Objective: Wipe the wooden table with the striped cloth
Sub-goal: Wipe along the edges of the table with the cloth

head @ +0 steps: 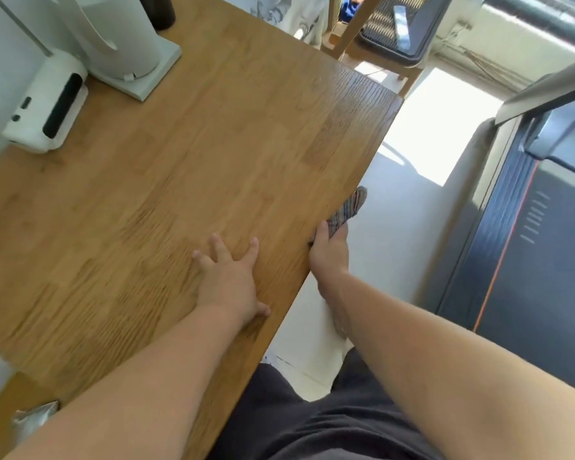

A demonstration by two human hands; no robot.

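Far left, by the wall: a white gadget (47,104) with a dark window, lying on the table (213,144). Just beside it, a tall white stand (113,38) on a flat square foot, with a dark bottle (160,9) behind. Down in the near left corner, a bit of shiny wrapper (34,418).

In the middle, the left hand (228,277): flat on the wood, fingers spread wide, holding nothing.

A little to the right, at the table's long edge, the right hand (329,250): curled tight round the striped cloth (349,207). Bunched up small, poking out past the fingers, right up against the edge of the wood. On the top or only on the side: cannot tell.

Further right, a dark treadmill (528,260) with an orange line.
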